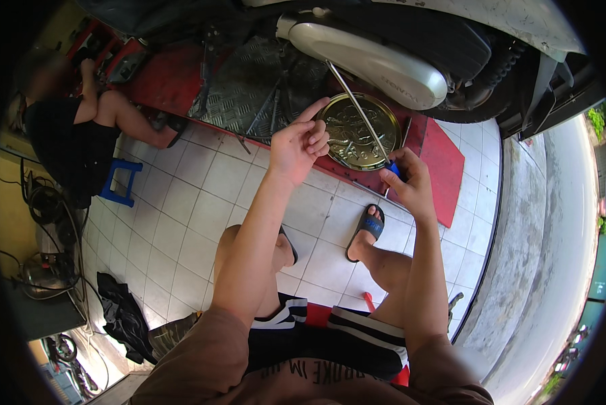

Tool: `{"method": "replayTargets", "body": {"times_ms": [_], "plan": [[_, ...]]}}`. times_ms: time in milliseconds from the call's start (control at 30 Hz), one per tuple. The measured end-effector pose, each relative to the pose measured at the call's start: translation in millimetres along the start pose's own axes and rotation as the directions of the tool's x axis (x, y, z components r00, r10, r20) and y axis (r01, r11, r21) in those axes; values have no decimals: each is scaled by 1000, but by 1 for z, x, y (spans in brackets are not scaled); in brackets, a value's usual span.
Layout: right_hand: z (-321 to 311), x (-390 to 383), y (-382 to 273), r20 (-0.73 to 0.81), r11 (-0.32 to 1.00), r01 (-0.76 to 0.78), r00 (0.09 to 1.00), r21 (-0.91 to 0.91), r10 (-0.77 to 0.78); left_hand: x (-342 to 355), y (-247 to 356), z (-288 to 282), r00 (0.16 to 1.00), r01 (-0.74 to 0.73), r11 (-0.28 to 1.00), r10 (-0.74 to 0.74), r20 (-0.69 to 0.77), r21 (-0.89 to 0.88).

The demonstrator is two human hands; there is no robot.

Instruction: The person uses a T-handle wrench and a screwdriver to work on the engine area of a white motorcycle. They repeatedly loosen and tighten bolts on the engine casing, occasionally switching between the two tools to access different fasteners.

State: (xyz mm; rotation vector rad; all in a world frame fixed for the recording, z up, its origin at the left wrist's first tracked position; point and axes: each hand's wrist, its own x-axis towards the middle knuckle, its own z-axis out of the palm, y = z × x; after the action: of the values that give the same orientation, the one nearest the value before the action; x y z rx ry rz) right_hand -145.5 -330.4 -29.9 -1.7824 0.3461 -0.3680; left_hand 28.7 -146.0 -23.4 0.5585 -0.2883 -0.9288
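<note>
My right hand [404,175] grips the blue handle [392,167] of a long screwdriver; its metal shaft [357,104] slants up-left, its end over the lower edge of a silver motor scooter cover [370,64]. My left hand [299,145] is raised left of a round gold-coloured tray [337,162], index finger stretched out and the others loosely curled apart, with nothing visible in it. Small metal parts [350,135] lie in the tray, which rests on the front edge of a red platform [438,172] with a tread-plate top [235,81].
Another person [60,135] sits at left beside a blue stool [117,185], reaching to red racks [94,34]. Coiled cables [46,202], a metal tank [43,273] and black cloth [121,320] are lower left. A concrete pavement [539,236] runs along the right. My feet rest on tiles [323,263].
</note>
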Motion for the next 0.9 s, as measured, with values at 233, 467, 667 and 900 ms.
{"method": "replayTargets", "body": {"times_ms": [233,467,667,900], "plan": [[-1,2,19,47,980,-19,998,-200,29,-1,0,2,993,16,999,-12,113,-32],[-1,-1,7,47,970,-5,999,-243,17,-3,1,5,1000,12,995,-14,28,104],[-7,4,18,50,983,-169,984,-76,173,2,0,-2,1000,-8,995,9,-8,96],[-13,1,24,38,924,-202,973,-324,226,0,-6,2,994,56,989,-42,-102,134]]}}
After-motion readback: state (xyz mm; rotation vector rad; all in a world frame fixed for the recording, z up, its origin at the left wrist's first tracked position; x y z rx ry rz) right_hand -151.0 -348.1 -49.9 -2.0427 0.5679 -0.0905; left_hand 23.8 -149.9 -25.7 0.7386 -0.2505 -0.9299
